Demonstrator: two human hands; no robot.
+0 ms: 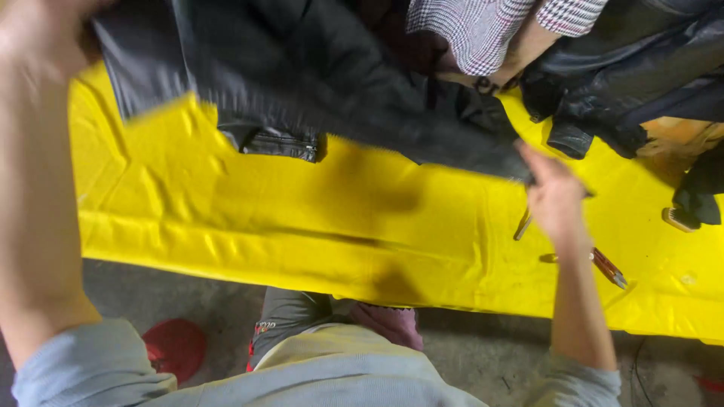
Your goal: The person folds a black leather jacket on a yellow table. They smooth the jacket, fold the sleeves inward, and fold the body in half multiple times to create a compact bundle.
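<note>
A black leather jacket (302,75) hangs stretched above a yellow-covered table (226,218). My left hand (38,38) grips the jacket's edge at the top left corner of the view. My right hand (554,196) pinches the jacket's lower right edge over the table. The jacket is blurred by motion, and a zipped cuff (279,143) dangles beneath it.
Another person in a checked sleeve (483,30) stands across the table. A second heap of dark leather (626,75) lies at the far right. Small tools (607,267) rest on the cover by my right wrist, and a brush (679,218) sits near the right edge. Grey floor shows below.
</note>
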